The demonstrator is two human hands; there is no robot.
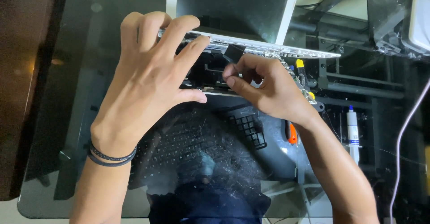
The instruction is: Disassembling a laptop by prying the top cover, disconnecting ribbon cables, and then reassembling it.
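Bare glass desk lies free leftward; screwdrivers and a white tube crowd the right.

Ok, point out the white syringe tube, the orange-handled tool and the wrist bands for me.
white syringe tube (353, 132), head view, middle of its barrel.
orange-handled tool (292, 134), head view, on the orange grip.
wrist bands (109, 157), head view, dark cords on the left wrist.
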